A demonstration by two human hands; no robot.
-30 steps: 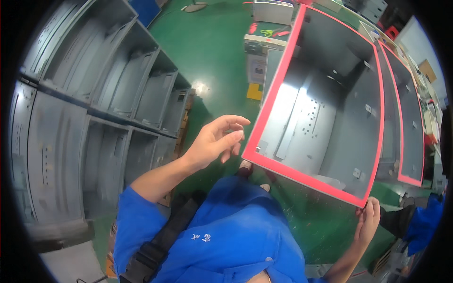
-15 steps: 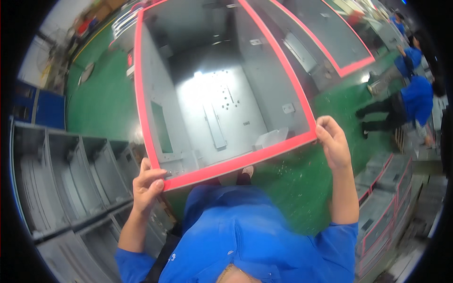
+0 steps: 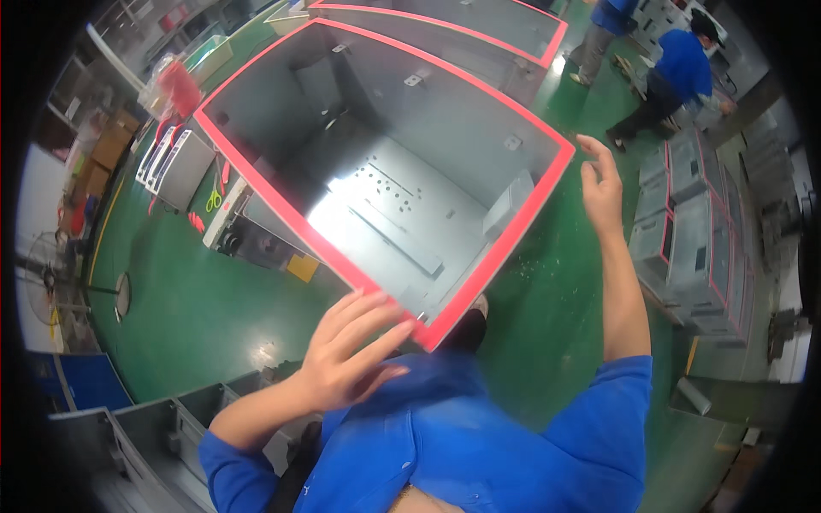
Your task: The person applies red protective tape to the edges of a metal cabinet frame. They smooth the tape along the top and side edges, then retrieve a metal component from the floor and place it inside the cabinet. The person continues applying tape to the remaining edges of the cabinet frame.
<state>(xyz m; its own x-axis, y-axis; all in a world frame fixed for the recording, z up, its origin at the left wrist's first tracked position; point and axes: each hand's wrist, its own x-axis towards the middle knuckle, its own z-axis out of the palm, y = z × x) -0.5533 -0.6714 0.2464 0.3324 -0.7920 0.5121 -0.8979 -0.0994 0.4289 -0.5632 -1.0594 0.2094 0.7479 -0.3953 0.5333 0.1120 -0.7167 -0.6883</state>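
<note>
A deep grey sheet-metal cabinet (image 3: 466, 184) stands before me with its open side up. Pink strip (image 3: 511, 248) lines its whole rim. Holes and a long raised bar (image 3: 398, 239) show on its bright bottom. My left hand (image 3: 349, 346) is over the near corner of the rim, fingers spread and slightly blurred; whether the fingertips touch the strip I cannot tell. Just off the right corner, my right hand (image 3: 601, 184) hangs in the air, fingers loosely bent and apart, holding nothing.
Another pink-rimmed cabinet (image 3: 505, 30) stands behind. Green-handled scissors (image 3: 214, 200) lie left of the cabinet, near white-edged grey panels (image 3: 178, 167). Grey boxes (image 3: 697, 227) are stacked at right; grey housings (image 3: 145, 453) line the lower left. A person in blue (image 3: 684, 64) bends over at far right.
Both hands have come off their grip on the rim corners. The cabinet now appears turned, its near corner pointing toward me, and my view has shifted.
</note>
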